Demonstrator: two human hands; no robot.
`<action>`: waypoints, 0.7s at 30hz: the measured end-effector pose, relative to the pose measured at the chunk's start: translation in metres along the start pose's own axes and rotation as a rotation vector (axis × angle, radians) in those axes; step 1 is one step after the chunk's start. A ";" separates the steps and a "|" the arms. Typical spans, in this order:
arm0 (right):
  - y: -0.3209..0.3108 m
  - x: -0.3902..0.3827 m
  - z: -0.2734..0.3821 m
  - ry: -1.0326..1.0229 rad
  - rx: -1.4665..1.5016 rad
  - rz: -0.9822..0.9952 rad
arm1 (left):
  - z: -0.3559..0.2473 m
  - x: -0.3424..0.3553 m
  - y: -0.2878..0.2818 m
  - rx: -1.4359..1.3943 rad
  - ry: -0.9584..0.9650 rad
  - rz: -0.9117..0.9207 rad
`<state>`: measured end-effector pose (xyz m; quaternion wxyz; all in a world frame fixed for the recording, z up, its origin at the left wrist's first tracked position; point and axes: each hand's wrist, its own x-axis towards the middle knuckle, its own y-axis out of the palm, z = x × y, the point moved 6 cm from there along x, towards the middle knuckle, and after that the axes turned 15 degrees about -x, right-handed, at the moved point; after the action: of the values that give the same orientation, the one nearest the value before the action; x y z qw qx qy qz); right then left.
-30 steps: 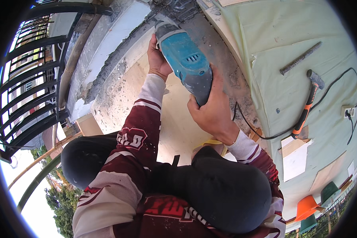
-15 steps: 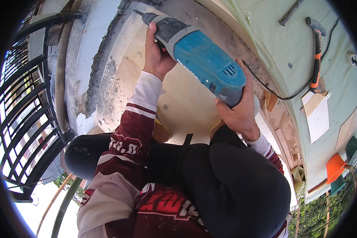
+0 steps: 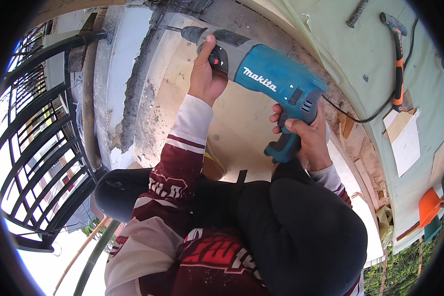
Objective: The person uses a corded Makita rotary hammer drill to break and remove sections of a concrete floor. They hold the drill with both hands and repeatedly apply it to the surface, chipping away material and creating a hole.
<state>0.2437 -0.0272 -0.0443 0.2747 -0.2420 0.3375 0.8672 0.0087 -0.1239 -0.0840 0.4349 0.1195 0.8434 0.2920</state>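
A teal and grey rotary hammer drill (image 3: 265, 61) lies sideways across both my hands, its thin bit (image 3: 173, 28) pointing to the far left. Near the chuck, my left hand (image 3: 206, 79) is closed round the grey front housing, with its thumb lying over the top. A small red switch piece shows beside that hand. My right hand (image 3: 311, 140) grips the rear handle (image 3: 284, 143), thumb across it and fingertips showing near the trigger. The drill is held above a pale, dusty board (image 3: 241, 133), and its bit tip appears above the rough wall edge.
On the right, a hammer (image 3: 398, 69) with an orange-black handle lies on pale green sheeting (image 3: 365, 49), near a metal rod (image 3: 357, 14). The drill's black cord (image 3: 352, 120) trails there. An orange blade-like tool (image 3: 430, 207) lies farther down. Black metal railing (image 3: 44, 148) stands left.
The drill has rolled so its side and handle now face up, and it has shifted slightly right. My right hand has gone from cupping the rear end to gripping the handle.
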 end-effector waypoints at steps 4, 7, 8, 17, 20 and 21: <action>-0.007 0.006 -0.024 0.060 0.131 -0.004 | 0.003 0.005 -0.010 0.099 0.009 -0.116; -0.007 0.011 -0.043 0.127 0.247 -0.009 | 0.001 0.009 -0.016 0.178 0.025 -0.185; -0.006 0.014 -0.048 0.137 0.281 0.010 | -0.001 0.010 -0.017 0.208 0.039 -0.206; -0.004 0.029 -0.082 0.245 0.445 0.039 | -0.008 0.010 -0.021 0.380 0.139 -0.298; 0.006 0.039 -0.086 0.256 0.408 0.037 | -0.017 0.015 -0.023 0.382 0.160 -0.297; 0.007 0.042 -0.084 0.220 0.382 0.024 | -0.021 0.018 -0.024 0.367 0.162 -0.281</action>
<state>0.2280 -0.0788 -0.1222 0.2667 -0.2746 0.5264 0.7592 -0.0172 -0.1428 -0.1007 0.3732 0.0541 0.9228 0.0790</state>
